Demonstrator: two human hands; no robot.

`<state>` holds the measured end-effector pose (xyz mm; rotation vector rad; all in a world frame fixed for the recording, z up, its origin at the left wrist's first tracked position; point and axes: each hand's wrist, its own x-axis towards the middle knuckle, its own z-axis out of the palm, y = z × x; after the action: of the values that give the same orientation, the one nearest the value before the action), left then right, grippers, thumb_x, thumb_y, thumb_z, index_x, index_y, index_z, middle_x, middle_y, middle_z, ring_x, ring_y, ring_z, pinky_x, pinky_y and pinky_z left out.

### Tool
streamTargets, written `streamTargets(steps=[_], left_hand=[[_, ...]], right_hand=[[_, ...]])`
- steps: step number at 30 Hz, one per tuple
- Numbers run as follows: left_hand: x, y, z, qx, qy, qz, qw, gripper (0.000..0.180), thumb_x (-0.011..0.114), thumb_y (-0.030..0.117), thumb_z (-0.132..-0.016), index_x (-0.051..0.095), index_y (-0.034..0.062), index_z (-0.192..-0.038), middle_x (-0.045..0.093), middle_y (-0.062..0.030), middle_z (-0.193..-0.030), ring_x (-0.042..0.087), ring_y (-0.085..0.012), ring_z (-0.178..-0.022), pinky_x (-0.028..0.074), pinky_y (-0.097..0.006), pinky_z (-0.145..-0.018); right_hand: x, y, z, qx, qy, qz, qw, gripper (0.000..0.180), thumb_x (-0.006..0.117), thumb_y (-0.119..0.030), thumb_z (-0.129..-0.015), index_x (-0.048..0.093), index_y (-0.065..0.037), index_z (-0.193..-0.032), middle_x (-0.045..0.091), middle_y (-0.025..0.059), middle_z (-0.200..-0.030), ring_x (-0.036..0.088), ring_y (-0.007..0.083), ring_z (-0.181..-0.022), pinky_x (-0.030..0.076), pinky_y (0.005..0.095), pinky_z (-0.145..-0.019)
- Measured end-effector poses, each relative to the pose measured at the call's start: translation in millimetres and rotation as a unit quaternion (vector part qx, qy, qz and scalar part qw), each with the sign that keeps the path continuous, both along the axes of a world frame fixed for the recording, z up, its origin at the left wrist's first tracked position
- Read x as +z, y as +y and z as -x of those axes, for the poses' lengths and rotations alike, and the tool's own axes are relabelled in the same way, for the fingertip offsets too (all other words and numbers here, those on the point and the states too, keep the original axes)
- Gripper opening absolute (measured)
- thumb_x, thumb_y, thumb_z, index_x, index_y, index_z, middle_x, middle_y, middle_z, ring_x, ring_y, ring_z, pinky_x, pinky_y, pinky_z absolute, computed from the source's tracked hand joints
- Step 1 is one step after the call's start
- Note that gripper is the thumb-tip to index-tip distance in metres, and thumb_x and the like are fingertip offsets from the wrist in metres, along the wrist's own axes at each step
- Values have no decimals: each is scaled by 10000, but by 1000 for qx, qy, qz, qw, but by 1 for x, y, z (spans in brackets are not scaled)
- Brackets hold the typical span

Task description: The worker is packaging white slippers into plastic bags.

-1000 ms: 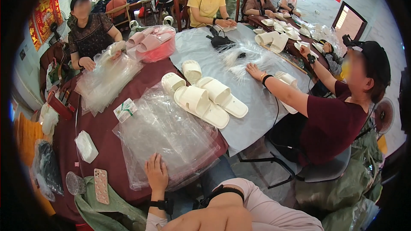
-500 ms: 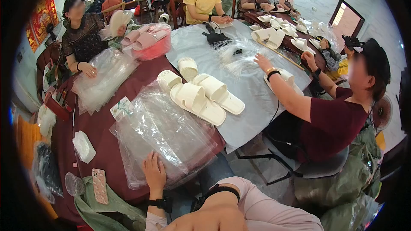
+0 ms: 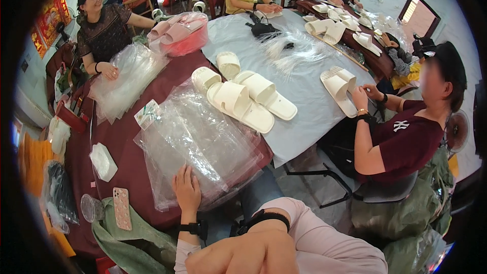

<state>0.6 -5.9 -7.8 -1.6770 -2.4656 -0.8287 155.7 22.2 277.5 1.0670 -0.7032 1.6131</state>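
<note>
My left hand (image 3: 187,189) lies flat with its fingers stretched out on the near edge of a stack of clear plastic bags (image 3: 190,139). It grips nothing. My right hand (image 3: 242,254) is raised very close to the camera, its back showing and its wrist bent. The lower picture edge cuts off its fingers, so I cannot see whether they hold anything. Just beyond the bags, white slippers (image 3: 238,107) rest in a small group across the edge of a pale sheet. A printed card (image 3: 147,115) sits at the bags' left corner.
A dark red cloth (image 3: 119,144) covers the table. On it are a white packet (image 3: 103,162), a clear tub (image 3: 92,208) and a phone (image 3: 122,208). Bagged pink slippers (image 3: 177,33) and white strands (image 3: 294,50) lie farther off. Co-workers sit around; one at right handles a slipper (image 3: 339,90).
My left hand stays on the bags. The right co-worker's hand has drawn back from the strands to the slipper. The left co-worker has reached behind the pink slippers. The view has shifted slightly.
</note>
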Motion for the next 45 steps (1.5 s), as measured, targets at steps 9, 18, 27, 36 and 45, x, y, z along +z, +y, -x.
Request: streamTargets(steps=[9,18,27,36,45], left_hand=[[0,2,0,-3,0,3,1000,354,486,173,-895,508,54,-1228,482,-127,-1304,420,-277,-1240,237,-445,-1077],[-3,0,2,0,-1,3,1000,345,487,168,-891,517,47,-1212,491,-129,-1292,425,-284,-1230,237,-450,-1079],[1,1,-1,-6,2,1,1000,345,489,161,-886,514,47,-1210,494,-121,-1287,432,-281,-1222,238,-448,-1077],[2,2,1,-9,-5,-12,1000,342,494,162,-881,513,46,-1201,488,-122,-1292,437,-283,-1214,242,-446,-1072],[-1,-2,1,0,-1,-4,1000,349,497,170,-883,509,55,-1212,488,-122,-1292,438,-281,-1215,245,-441,-1071]], right_hand=[[7,0,-3,-2,2,20,1000,226,513,-155,-938,665,12,-926,630,137,-891,567,231,-741,459,302,-636],[10,2,-3,-4,19,9,1000,308,516,-232,-946,660,40,-955,634,161,-912,587,248,-770,479,305,-650],[10,1,-1,-82,39,-42,995,364,494,-291,-958,654,28,-1026,610,161,-970,582,243,-806,478,303,-662],[6,-3,-2,-58,7,-40,998,406,514,-334,-944,660,33,-1037,590,136,-979,564,226,-806,469,301,-678],[2,4,-1,-14,-5,-33,999,339,624,-287,-887,669,34,-987,612,108,-909,560,207,-748,449,293,-629]])
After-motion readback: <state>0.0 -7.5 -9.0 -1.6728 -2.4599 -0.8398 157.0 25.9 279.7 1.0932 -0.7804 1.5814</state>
